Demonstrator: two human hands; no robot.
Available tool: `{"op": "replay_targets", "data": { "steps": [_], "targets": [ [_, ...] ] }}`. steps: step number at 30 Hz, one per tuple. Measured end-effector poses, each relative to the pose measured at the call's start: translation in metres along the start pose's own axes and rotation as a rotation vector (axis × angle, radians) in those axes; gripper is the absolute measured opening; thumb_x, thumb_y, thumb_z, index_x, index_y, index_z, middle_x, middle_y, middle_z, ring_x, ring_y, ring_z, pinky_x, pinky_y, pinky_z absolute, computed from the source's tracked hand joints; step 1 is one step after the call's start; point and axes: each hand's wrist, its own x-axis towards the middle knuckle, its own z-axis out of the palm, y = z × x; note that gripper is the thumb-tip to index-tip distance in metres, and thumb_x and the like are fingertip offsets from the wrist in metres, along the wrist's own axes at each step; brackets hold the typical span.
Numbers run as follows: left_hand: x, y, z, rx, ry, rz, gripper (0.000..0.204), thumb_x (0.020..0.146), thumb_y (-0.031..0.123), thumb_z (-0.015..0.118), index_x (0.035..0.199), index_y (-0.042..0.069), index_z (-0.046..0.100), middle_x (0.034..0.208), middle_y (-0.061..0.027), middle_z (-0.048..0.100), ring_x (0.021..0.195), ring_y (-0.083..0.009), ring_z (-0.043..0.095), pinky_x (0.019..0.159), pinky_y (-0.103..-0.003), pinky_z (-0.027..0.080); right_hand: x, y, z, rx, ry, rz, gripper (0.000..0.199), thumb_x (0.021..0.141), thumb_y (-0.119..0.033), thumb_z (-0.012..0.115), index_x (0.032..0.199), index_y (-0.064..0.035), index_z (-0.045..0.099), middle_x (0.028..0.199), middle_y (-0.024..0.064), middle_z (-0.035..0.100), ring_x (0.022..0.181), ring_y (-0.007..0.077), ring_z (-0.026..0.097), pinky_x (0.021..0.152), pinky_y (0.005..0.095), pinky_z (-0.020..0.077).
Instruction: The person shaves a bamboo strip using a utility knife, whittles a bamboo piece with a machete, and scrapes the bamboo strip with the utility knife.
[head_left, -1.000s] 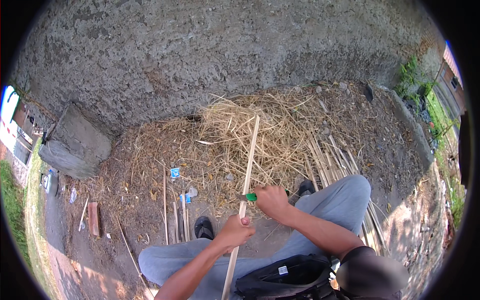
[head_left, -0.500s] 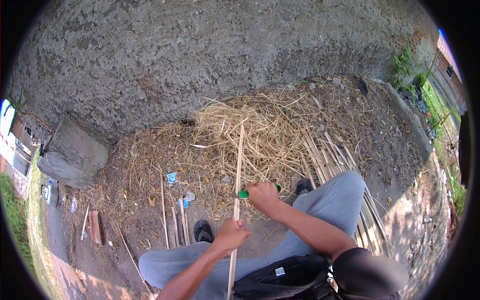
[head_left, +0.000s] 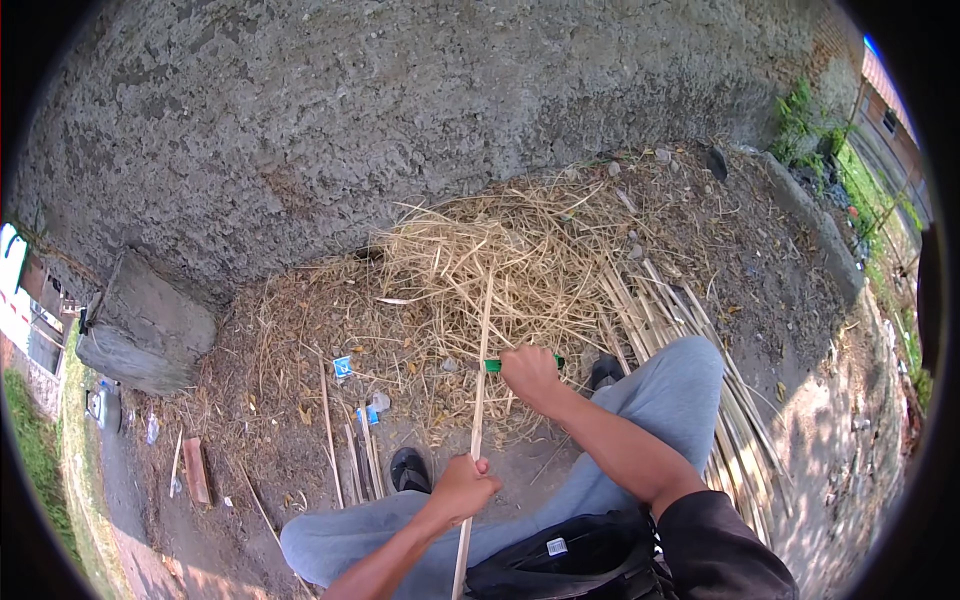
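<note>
A long, pale bamboo strip slants up in front of me, its far end over the heap of shavings. My left hand is closed around its lower part, and the near end runs down past my lap. Above it, my right hand clasps the green handle of what looks like a knife. That tool meets the strip at its right side; its blade hardly shows. Between my knees lies a black bag.
Curly shavings are heaped against a rough grey wall. Pale strips lie beside my right leg, several more left of my left shoe. A concrete block and a reddish brick piece sit on the left.
My right hand and the green-handled tool have moved farther up along the strip, away from my left hand. The strip's far end sits slightly lower, and the view has shifted a little.
</note>
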Motion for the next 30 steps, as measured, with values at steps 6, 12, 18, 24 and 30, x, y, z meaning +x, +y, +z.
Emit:
{"op": "replay_targets", "data": {
  "steps": [6,12,18,24,30],
  "targets": [
    [-0.009,-0.013,-0.002,0.025,-0.001,0.043,0.029,0.069,0.010,0.067,0.063,0.007,0.039,0.053,-0.0014,0.042,0.048,-0.0115,0.038,0.044,-0.035,0.031,0.017,0.011,0.010,-0.031,-0.074,0.052,0.013,0.081,-0.010,0.057,0.077,-0.0057,0.069,0.074,0.0173,0.067,0.070,0.0333,0.069,0.061,0.0452,0.0547],
    [-0.012,-0.042,0.001,-0.047,-0.103,0.034,0.027,0.074,-0.003,0.059,0.075,0.010,0.036,0.054,0.0044,0.041,0.043,-0.0044,0.036,0.037,-0.025,0.022,0.025,0.017,0.020,-0.051,-0.133,0.075,0.010,0.080,-0.007,0.061,0.080,-0.0049,0.071,0.082,0.0171,0.070,0.077,0.0319,0.071,0.063,0.0433,0.0560],
    [-0.034,-0.044,0.003,0.039,-0.077,0.005,0.028,0.070,0.010,0.064,0.063,0.007,0.037,0.053,-0.0012,0.039,0.050,-0.0114,0.035,0.046,-0.035,0.029,0.045,0.042,0.028,-0.123,-0.193,0.078,0.011,0.081,-0.007,0.060,0.082,-0.0049,0.071,0.086,0.0161,0.070,0.080,0.0318,0.071,0.066,0.0419,0.0567],
    [-0.052,-0.047,-0.001,-0.067,-0.094,-0.057,0.027,0.072,0.012,0.065,0.066,0.009,0.039,0.056,0.0002,0.042,0.051,-0.0113,0.037,0.047,-0.033,0.031,0.065,0.057,0.058,-0.139,-0.260,0.177,0.014,0.084,-0.011,0.060,0.088,-0.0055,0.072,0.092,0.0142,0.071,0.088,0.0295,0.070,0.071,0.0406,0.0568],
    [-0.074,-0.063,-0.005,0.050,-0.116,-0.035,0.028,0.075,0.015,0.066,0.066,0.009,0.040,0.057,0.0010,0.041,0.053,-0.0108,0.037,0.050,-0.032,0.032,0.071,0.121,0.074,-0.349,-0.368,0.208,0.017,0.086,-0.012,0.060,0.097,-0.0089,0.072,0.102,0.0126,0.070,0.097,0.0273,0.068,0.080,0.0380,0.0555]
  ]
}}
